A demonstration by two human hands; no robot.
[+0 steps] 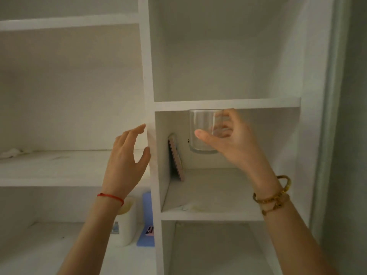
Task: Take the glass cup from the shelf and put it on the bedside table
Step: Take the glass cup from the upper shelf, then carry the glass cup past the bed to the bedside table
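Glass cup (pixel 202 132) stands upright in right hand (pixel 236 143), fingers wrapped around it; left hand (pixel 127 155) spreads empty.

Dim, warm, even light is falling on the white shelf unit (pixel 226 105), casting only soft shadows inside its compartments. Everything is looking slightly soft, and straight edges are bowing outward toward the frame's borders.

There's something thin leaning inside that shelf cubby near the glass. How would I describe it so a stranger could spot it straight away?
Start at the white shelf unit and find the cubby where the right hand holds the glass cup. Against that cubby's left wall leans a thin flat item, pinkish, standing on edge and tilted. It is the only thing resting in that compartment; what it is cannot be told.
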